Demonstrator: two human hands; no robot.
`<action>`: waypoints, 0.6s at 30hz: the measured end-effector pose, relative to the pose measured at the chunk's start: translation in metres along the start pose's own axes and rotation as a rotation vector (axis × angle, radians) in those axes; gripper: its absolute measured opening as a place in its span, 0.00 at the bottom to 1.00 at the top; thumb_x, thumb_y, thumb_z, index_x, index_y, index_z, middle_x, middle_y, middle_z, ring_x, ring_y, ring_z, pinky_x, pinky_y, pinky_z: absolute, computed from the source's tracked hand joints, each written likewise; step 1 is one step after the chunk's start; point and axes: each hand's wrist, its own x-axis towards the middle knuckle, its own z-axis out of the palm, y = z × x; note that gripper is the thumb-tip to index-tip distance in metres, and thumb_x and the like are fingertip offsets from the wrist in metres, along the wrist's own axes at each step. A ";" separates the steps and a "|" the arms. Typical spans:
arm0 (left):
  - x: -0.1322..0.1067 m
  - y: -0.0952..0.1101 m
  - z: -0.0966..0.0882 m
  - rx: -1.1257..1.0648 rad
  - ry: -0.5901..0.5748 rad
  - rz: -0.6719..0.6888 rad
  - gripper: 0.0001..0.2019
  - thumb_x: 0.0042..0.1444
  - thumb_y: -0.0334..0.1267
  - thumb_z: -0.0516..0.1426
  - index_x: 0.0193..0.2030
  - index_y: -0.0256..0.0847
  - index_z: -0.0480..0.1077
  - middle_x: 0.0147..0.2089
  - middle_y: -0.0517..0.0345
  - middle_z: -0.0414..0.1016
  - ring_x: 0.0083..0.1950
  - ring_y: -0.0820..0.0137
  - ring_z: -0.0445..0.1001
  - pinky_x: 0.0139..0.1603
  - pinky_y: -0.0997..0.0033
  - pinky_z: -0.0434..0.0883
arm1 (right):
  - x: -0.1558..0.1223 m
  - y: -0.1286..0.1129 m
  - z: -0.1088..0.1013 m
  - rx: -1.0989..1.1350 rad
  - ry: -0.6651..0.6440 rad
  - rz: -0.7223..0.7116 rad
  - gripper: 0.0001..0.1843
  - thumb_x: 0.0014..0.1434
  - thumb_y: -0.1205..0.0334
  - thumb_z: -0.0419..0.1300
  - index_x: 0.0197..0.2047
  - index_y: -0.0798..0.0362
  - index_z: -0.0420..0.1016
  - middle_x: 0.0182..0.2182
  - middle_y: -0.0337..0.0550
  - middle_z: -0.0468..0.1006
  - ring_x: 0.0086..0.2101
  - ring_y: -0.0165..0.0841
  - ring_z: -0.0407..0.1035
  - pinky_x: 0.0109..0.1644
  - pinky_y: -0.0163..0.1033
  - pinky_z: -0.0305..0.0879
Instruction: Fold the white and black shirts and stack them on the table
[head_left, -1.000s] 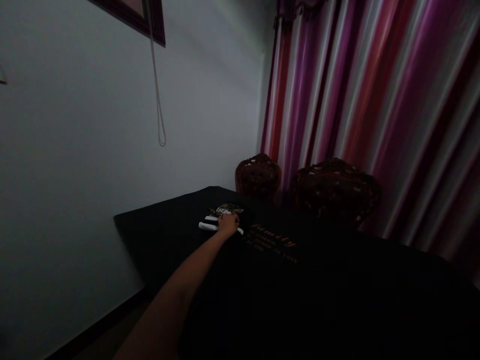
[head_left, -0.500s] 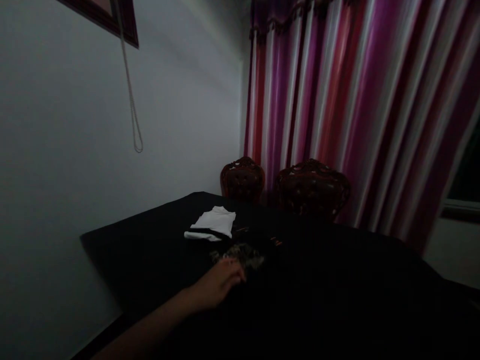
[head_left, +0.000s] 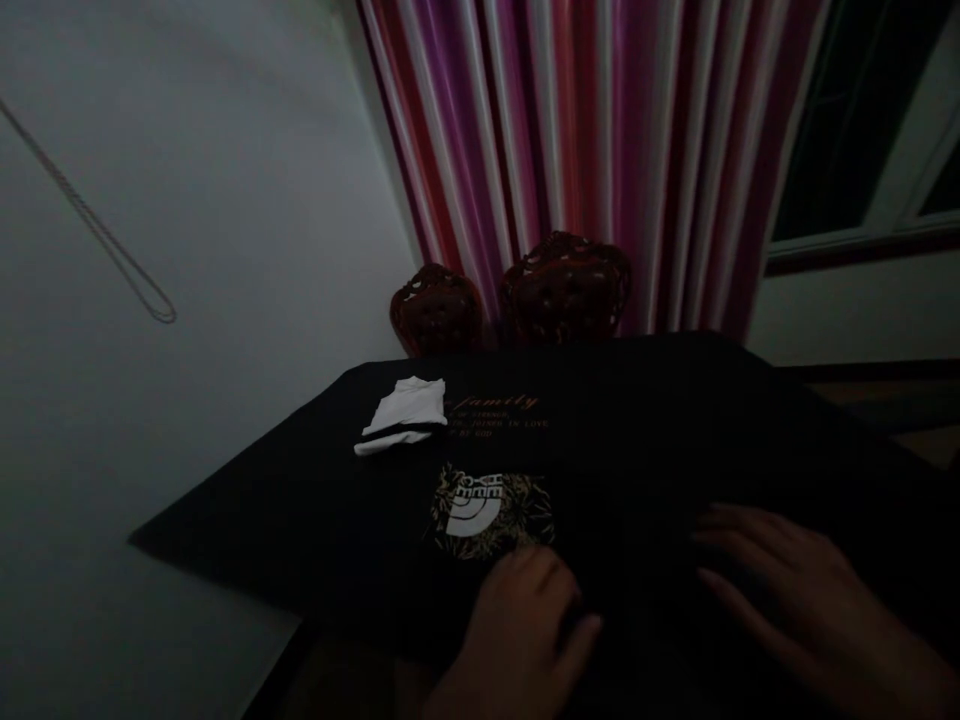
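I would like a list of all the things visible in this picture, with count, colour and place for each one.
black garment: one, black with a white and patterned logo print, lying flat on the near part of the table
folded cloth: one, white with a dark band, on the far left part of the table
table: one, covered in black cloth with orange lettering, fills the middle of the view
chairs: two, dark red carved backs, behind the far edge of the table
curtain: one, striped purple, red and white, behind the chairs
cord: one, pale, hanging on the left wall
window: one, dark pane, upper right
left hand: on the garment, just below the print
right hand: fingers spread flat on the dark fabric, at the right
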 end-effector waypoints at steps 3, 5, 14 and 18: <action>0.011 0.018 0.045 -0.002 0.032 -0.124 0.16 0.54 0.50 0.59 0.44 0.43 0.69 0.49 0.47 0.70 0.51 0.53 0.67 0.50 0.53 0.66 | -0.002 -0.041 0.032 -0.009 -0.158 -0.011 0.13 0.61 0.53 0.52 0.42 0.43 0.77 0.44 0.48 0.73 0.46 0.46 0.67 0.50 0.57 0.65; 0.015 0.016 0.060 -0.032 0.074 -0.218 0.09 0.59 0.44 0.54 0.43 0.43 0.69 0.47 0.47 0.70 0.50 0.54 0.67 0.49 0.55 0.65 | -0.003 -0.058 0.045 0.007 -0.205 0.026 0.14 0.62 0.57 0.51 0.41 0.47 0.78 0.43 0.49 0.73 0.44 0.44 0.66 0.49 0.54 0.65; 0.002 -0.008 0.060 -0.531 0.261 -0.447 0.08 0.60 0.42 0.52 0.34 0.43 0.67 0.33 0.58 0.71 0.35 0.68 0.70 0.37 0.70 0.65 | 0.014 -0.080 0.061 0.375 -0.267 0.215 0.20 0.65 0.48 0.48 0.39 0.51 0.75 0.39 0.49 0.73 0.43 0.41 0.67 0.54 0.50 0.61; -0.006 -0.006 0.060 -0.724 0.277 -0.441 0.06 0.56 0.41 0.54 0.32 0.42 0.66 0.31 0.59 0.67 0.34 0.69 0.67 0.36 0.72 0.64 | 0.026 -0.090 0.073 0.603 -0.271 0.324 0.20 0.60 0.42 0.52 0.35 0.51 0.72 0.32 0.44 0.73 0.33 0.37 0.67 0.39 0.41 0.66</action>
